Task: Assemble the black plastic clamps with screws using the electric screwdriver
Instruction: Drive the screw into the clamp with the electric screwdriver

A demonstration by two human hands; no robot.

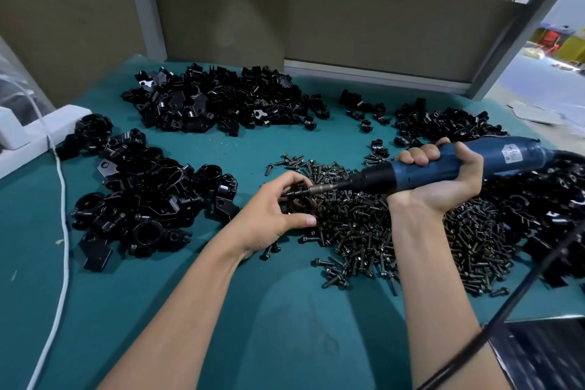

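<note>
While the left hand [272, 215] pinches a clamp [299, 204] and the right hand [443, 174] grips the electric screwdriver [443, 168] — bit may skid off if tilted.

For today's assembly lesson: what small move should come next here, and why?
Probably run the blue electric screwdriver to drive the screw in: its bit meets the black plastic clamp gripped by the left hand, and the right hand holds the tool.
</note>
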